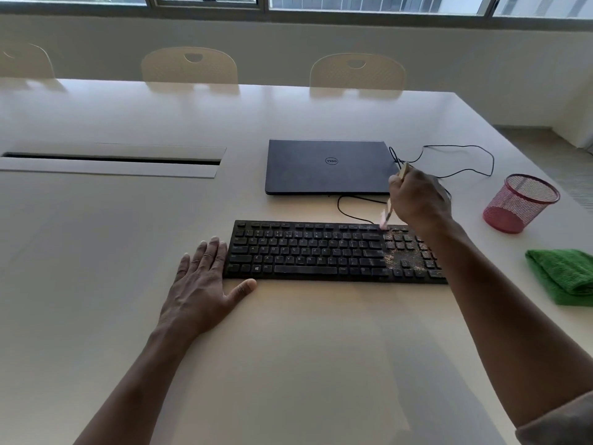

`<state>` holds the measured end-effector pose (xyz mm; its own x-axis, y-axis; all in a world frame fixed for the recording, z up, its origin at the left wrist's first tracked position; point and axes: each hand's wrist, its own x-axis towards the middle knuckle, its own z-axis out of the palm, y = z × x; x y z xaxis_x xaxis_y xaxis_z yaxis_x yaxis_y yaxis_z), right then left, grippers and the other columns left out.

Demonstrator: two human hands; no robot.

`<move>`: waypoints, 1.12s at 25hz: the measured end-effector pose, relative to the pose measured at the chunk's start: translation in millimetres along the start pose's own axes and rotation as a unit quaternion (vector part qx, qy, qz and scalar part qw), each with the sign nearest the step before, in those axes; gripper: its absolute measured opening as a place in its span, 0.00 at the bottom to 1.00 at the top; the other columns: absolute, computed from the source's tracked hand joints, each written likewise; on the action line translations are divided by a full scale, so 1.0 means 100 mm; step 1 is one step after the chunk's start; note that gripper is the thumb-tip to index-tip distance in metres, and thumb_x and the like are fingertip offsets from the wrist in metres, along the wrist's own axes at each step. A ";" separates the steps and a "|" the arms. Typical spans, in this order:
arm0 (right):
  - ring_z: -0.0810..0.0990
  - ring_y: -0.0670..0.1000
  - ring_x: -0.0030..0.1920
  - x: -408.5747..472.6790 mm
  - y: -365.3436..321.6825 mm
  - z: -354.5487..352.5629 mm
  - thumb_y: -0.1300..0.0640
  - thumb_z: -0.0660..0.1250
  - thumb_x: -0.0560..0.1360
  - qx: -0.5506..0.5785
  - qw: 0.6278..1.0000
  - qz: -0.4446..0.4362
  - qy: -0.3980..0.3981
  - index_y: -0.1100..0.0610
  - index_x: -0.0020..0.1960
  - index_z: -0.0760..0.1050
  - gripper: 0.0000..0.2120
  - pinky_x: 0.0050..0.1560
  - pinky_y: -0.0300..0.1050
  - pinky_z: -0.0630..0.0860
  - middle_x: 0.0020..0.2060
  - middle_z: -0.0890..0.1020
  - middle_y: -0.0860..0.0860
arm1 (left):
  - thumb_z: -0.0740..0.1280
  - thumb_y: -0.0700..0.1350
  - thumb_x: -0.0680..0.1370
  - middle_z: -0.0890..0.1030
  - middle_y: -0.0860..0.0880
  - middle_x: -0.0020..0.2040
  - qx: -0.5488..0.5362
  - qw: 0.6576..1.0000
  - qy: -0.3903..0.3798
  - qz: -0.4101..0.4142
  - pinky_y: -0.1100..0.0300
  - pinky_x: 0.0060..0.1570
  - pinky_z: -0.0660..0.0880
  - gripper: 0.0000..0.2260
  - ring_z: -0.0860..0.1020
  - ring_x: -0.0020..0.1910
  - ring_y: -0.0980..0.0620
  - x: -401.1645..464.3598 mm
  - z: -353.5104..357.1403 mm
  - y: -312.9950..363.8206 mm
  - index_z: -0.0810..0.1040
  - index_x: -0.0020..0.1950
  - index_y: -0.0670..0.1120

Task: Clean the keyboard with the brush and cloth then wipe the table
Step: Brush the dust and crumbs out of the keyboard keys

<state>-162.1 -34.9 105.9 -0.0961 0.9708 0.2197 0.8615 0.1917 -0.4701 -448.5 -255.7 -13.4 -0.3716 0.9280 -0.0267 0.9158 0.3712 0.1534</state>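
One head-worn wide-angle view looks forward and down across the table [128, 316], close above the keyboard [308, 252] at frame centre; chairs [189, 65] and windows line the top edge.

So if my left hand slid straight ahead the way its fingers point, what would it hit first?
Probably nothing soon: the left hand lies beside the keyboard, fingers pointing across bare table; the cable slot sits off to the side.

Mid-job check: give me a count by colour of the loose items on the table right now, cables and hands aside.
Black: 1, the keyboard
Dark grey: 1, the closed laptop
Green: 1, the folded cloth
Pink-red: 1, the mesh cup
Pale: 1, the brush held in the right hand
Total: 5
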 end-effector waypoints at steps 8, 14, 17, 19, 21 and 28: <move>0.81 0.59 0.49 -0.08 -0.17 0.04 0.51 0.57 0.85 -0.057 0.998 -0.022 0.010 0.61 0.57 0.78 0.16 0.46 0.45 0.68 0.46 0.84 0.58 | 0.37 0.80 0.68 0.41 0.51 0.82 -0.002 1.000 0.006 0.004 0.52 0.79 0.38 0.51 0.38 0.80 0.54 0.00 0.00 0.00 0.42 0.82 0.48; 0.80 0.49 0.32 -0.12 -0.12 0.00 0.52 0.61 0.84 0.100 0.990 0.006 -0.099 0.62 0.56 0.80 0.15 0.32 0.36 0.74 0.39 0.85 0.56 | 0.38 0.80 0.69 0.42 0.51 0.82 -0.019 1.000 0.012 0.006 0.51 0.79 0.39 0.51 0.39 0.80 0.54 0.01 0.02 -0.02 0.42 0.83 0.48; 0.82 0.59 0.46 -0.18 -0.04 -0.02 0.53 0.62 0.83 -0.012 1.000 -0.007 -0.023 0.62 0.56 0.80 0.14 0.45 0.43 0.75 0.46 0.85 0.59 | 0.39 0.80 0.70 0.42 0.51 0.82 -0.024 1.000 0.013 0.007 0.51 0.79 0.39 0.50 0.39 0.80 0.53 0.00 0.01 -0.01 0.43 0.83 0.48; 0.84 0.62 0.48 -0.21 -0.01 -0.07 0.53 0.63 0.82 0.006 1.000 -0.002 -0.001 0.63 0.55 0.80 0.13 0.49 0.51 0.80 0.46 0.85 0.61 | 0.41 0.79 0.71 0.41 0.50 0.82 -0.022 1.000 0.013 0.008 0.51 0.79 0.40 0.49 0.39 0.80 0.53 0.01 0.02 -0.02 0.42 0.83 0.48; 0.85 0.56 0.36 -0.25 0.00 -0.09 0.54 0.63 0.83 0.116 0.992 0.024 -0.050 0.64 0.54 0.80 0.13 0.38 0.51 0.84 0.38 0.86 0.59 | 0.40 0.79 0.71 0.41 0.50 0.82 -0.018 1.000 0.014 0.010 0.51 0.79 0.40 0.49 0.39 0.80 0.53 0.01 0.03 -0.03 0.42 0.83 0.48; 0.85 0.57 0.37 -0.41 0.00 -0.11 0.53 0.63 0.82 0.038 0.999 0.001 -0.008 0.60 0.52 0.80 0.12 0.43 0.53 0.84 0.39 0.85 0.58 | 0.44 0.76 0.73 0.40 0.50 0.82 -0.024 1.000 0.013 0.015 0.52 0.79 0.38 0.46 0.38 0.80 0.52 -0.02 -0.02 0.00 0.41 0.82 0.47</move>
<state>-152.5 -76.1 106.0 -0.1022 0.9734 0.2052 0.8212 0.1990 -0.5348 -448.2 -257.3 -11.1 -0.3485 0.9373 0.0045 0.9184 0.3406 0.2013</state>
